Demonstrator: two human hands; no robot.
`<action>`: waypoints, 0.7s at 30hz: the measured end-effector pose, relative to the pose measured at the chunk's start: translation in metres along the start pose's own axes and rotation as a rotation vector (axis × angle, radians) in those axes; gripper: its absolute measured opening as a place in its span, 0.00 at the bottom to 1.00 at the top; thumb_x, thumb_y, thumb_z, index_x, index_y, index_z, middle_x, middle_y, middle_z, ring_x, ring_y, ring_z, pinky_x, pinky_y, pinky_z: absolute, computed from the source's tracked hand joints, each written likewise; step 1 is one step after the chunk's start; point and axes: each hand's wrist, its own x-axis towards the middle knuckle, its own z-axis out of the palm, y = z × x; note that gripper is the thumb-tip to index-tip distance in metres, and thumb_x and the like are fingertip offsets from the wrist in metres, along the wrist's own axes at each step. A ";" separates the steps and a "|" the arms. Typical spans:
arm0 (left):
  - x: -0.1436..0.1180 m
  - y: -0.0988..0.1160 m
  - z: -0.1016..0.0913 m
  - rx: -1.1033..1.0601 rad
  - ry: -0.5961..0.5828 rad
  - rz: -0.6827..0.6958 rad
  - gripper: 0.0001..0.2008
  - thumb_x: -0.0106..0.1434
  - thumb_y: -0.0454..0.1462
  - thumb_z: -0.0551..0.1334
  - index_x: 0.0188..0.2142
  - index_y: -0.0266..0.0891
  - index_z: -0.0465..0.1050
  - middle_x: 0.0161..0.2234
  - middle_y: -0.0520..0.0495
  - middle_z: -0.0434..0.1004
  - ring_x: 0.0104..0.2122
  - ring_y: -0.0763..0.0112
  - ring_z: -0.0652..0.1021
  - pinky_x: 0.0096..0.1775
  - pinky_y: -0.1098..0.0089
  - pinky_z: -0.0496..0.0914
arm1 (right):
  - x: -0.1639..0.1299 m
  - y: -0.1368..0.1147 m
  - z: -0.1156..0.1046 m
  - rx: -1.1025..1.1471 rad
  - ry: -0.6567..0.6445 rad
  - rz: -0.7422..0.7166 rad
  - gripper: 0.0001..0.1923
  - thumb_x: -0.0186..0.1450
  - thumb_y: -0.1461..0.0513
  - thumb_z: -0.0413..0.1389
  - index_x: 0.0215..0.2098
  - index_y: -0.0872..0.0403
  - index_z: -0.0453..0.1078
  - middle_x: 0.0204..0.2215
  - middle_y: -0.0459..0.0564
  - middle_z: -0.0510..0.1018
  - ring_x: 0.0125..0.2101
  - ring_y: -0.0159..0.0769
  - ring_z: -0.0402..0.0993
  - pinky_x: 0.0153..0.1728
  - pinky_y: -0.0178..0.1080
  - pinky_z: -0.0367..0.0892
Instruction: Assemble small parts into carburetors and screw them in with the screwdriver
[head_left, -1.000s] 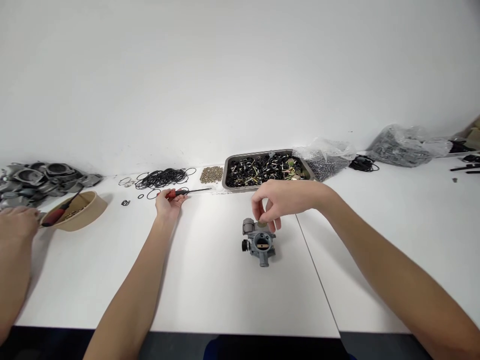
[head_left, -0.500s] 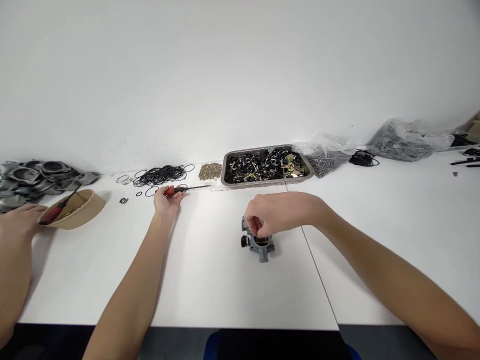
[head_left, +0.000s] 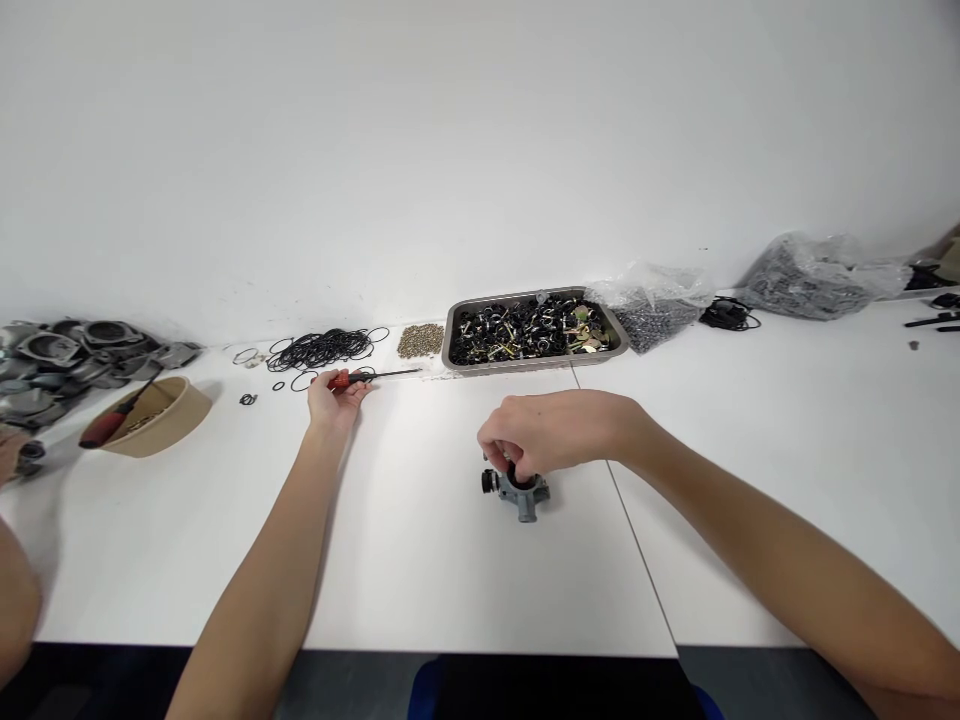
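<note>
On the white desk (head_left: 420,560), right hand (head_left: 551,435) fingers pinch the carburetor (head_left: 521,492) top; left hand (head_left: 334,398), fingers curled, grips the red-handled screwdriver (head_left: 369,377) lying crosswise, well left of the carburetor.

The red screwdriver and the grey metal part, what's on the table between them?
In the head view nothing lies between them: from the red screwdriver under the left hand to the grey metal part under the right hand there is only bare white table.
</note>
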 end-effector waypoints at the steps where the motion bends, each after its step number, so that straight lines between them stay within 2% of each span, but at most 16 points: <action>1: 0.000 0.000 0.000 0.001 -0.001 0.000 0.04 0.53 0.30 0.54 0.24 0.37 0.61 0.22 0.50 0.67 0.18 0.75 0.67 0.28 0.64 0.75 | 0.000 0.001 0.000 0.004 0.009 -0.012 0.10 0.53 0.67 0.54 0.34 0.52 0.70 0.34 0.45 0.75 0.26 0.28 0.66 0.20 0.33 0.51; 14: 0.002 -0.001 -0.002 -0.004 -0.018 0.003 0.03 0.53 0.30 0.54 0.24 0.37 0.62 0.22 0.51 0.67 0.18 0.75 0.68 0.29 0.64 0.76 | 0.005 0.007 0.001 0.027 0.032 -0.066 0.12 0.54 0.67 0.57 0.36 0.52 0.67 0.33 0.44 0.72 0.28 0.29 0.66 0.21 0.32 0.52; 17: 0.002 -0.002 -0.002 -0.008 -0.022 0.006 0.04 0.53 0.29 0.54 0.24 0.37 0.61 0.22 0.50 0.67 0.18 0.75 0.68 0.28 0.64 0.75 | 0.009 0.014 0.001 0.020 0.028 -0.047 0.11 0.53 0.65 0.60 0.35 0.52 0.67 0.34 0.45 0.71 0.31 0.30 0.67 0.23 0.32 0.54; 21: 0.002 -0.002 -0.003 -0.013 -0.025 0.006 0.03 0.53 0.30 0.54 0.24 0.36 0.62 0.23 0.50 0.67 0.19 0.74 0.70 0.28 0.64 0.75 | 0.011 0.019 -0.001 0.044 -0.017 0.019 0.14 0.53 0.59 0.63 0.37 0.51 0.68 0.35 0.44 0.73 0.29 0.30 0.67 0.23 0.33 0.55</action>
